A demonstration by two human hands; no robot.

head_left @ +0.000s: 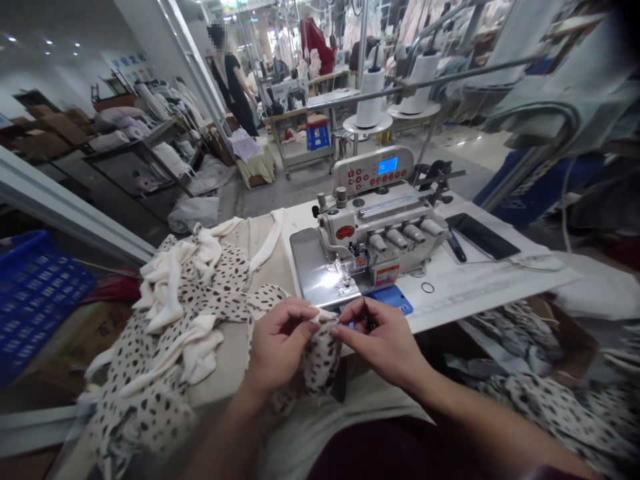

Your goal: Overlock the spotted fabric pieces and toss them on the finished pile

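Between my hands hangs a piece of cream fabric with dark spots, in front of the sewing machine. My left hand pinches its upper edge between thumb and fingers. The thumb and forefinger of my right hand grip the other end of that edge. A small dark tool, perhaps thread snips, sits within the curled fingers of my right hand; its lower part is hidden. The metal plate of the machine lies just beyond my hands.
Spotted fabric with cream trim is heaped on the left of the table. A phone and a dark pen-like object lie at right. Thread cones stand behind the machine, a blue basket at far left. A person stands in the background.
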